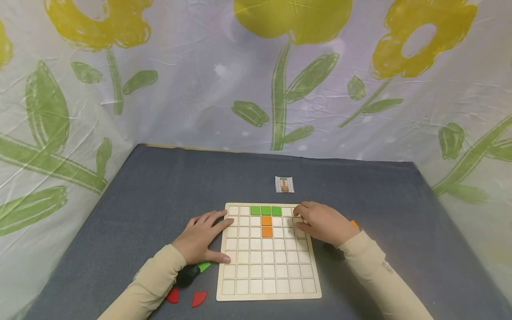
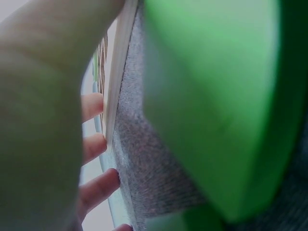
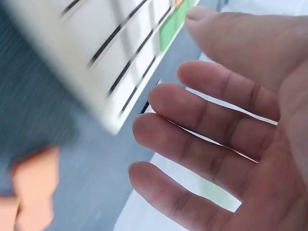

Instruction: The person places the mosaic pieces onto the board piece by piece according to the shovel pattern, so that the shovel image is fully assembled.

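A pale wooden grid board lies on the dark cloth. Three green square tiles sit in its top row, with two orange square tiles in the column below the middle one. My left hand rests at the board's left edge, fingers spread and thumb lower down on the rim. Over the upper right corner of the board hovers my right hand. Its fingers are extended and apart in the right wrist view, and nothing shows between them.
Behind the board lies a small printed card with a grid pattern. Red quarter-round pieces and green pieces lie by my left wrist. Orange pieces lie to the right of the board. Flowered cloth walls surround the table.
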### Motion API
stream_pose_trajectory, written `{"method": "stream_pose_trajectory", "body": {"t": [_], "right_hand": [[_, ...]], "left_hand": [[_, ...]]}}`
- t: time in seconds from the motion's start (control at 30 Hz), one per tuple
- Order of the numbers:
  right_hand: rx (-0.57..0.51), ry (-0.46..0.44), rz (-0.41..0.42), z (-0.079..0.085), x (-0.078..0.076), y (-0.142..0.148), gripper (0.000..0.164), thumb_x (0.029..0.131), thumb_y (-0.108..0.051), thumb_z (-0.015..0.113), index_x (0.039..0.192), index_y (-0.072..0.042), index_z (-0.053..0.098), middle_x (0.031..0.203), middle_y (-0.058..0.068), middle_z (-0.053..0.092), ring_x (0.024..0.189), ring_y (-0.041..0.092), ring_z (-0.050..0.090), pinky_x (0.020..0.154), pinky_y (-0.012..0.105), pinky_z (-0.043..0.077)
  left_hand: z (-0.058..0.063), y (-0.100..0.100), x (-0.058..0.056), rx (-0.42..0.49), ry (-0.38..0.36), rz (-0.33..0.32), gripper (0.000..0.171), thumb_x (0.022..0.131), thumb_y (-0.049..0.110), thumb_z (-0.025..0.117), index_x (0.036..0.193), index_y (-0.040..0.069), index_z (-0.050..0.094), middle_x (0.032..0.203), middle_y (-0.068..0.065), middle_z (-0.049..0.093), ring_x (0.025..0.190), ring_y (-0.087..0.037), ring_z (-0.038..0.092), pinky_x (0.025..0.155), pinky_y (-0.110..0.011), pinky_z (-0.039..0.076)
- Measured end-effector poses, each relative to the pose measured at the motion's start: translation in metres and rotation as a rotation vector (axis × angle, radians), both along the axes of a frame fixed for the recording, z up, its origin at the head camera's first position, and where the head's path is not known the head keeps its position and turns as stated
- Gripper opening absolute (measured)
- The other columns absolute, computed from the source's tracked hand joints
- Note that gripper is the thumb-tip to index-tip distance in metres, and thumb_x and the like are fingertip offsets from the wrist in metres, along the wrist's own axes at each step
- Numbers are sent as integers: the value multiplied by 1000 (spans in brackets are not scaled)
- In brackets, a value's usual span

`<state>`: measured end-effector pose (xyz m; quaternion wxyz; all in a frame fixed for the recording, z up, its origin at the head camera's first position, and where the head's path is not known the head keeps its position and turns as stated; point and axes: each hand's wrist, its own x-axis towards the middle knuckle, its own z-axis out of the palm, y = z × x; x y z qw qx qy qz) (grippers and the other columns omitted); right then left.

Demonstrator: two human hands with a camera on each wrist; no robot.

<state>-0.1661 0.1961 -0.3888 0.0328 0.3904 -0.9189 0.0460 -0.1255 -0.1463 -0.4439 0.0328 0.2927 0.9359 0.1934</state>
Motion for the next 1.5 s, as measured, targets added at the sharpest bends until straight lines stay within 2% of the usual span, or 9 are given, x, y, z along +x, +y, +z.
{"method": "stream_pose_trajectory", "body": {"t": [0.3, 0.43, 0.53, 0.63, 0.97, 1.1, 1.27, 1.5], "right_hand": [[-6, -1, -115, -11, 4, 50, 20, 82, -16, 76, 99, -10, 68, 89, -2, 62, 74, 8, 60, 65, 24, 51], [-35, -59, -161, -15, 6, 67, 17, 83, -15, 75, 99, -14, 68, 88, -6, 60, 72, 3, 58, 65, 22, 50], [-41, -97, -197, -15, 7, 79, 18, 83, -12, 75, 98, -14, 67, 90, -5, 60, 74, 5, 58, 66, 24, 51], [-29, -96, -225, -15, 8, 90, 19, 81, -11, 76, 97, -13, 67, 92, -3, 60, 78, 8, 58, 67, 26, 51], [-24, -83, -244, -16, 12, 109, 20, 83, -9, 74, 102, -7, 68, 97, 3, 62, 84, 18, 62, 71, 34, 54], [-48, -50, -201, -18, 12, 112, 20, 82, -8, 74, 101, -6, 69, 93, 2, 62, 82, 17, 61, 70, 33, 53], [-71, 45, -141, -20, 10, 118, 23, 76, 4, 75, 97, -5, 70, 86, 1, 60, 76, 16, 58, 67, 33, 52], [-80, 40, -143, -24, 10, 123, 26, 76, 7, 74, 99, -4, 70, 84, 1, 57, 73, 13, 55, 64, 30, 50]], "left_hand": [[-2, -1, -1, 2, 2, 8, 91, 73, 66, 69, 144, 15, 43, 150, -11, 35, 135, -35, 36, 98, -61, 33], [-2, -1, -1, 6, 4, 6, 91, 74, 66, 69, 144, 16, 43, 150, -11, 35, 135, -35, 36, 98, -61, 33], [-3, 0, -1, 8, -2, 4, 91, 74, 66, 68, 145, 16, 43, 150, -11, 35, 135, -36, 35, 98, -61, 33], [-3, 0, -1, 5, -10, 7, 91, 74, 67, 67, 145, 16, 42, 151, -11, 34, 136, -36, 35, 98, -61, 33], [-1, -1, -1, -1, -15, 6, 91, 74, 67, 68, 145, 16, 42, 151, -11, 34, 135, -36, 35, 98, -61, 32], [-1, 0, 0, 2, -18, 6, 91, 74, 67, 68, 145, 16, 42, 151, -11, 34, 135, -36, 35, 98, -61, 32], [-1, 1, 0, 0, -11, 8, 91, 74, 66, 68, 145, 16, 43, 151, -11, 34, 135, -36, 35, 98, -61, 32], [-1, 0, 0, -6, 8, 9, 91, 73, 67, 68, 144, 16, 44, 150, -11, 36, 134, -36, 37, 97, -60, 34]]}}
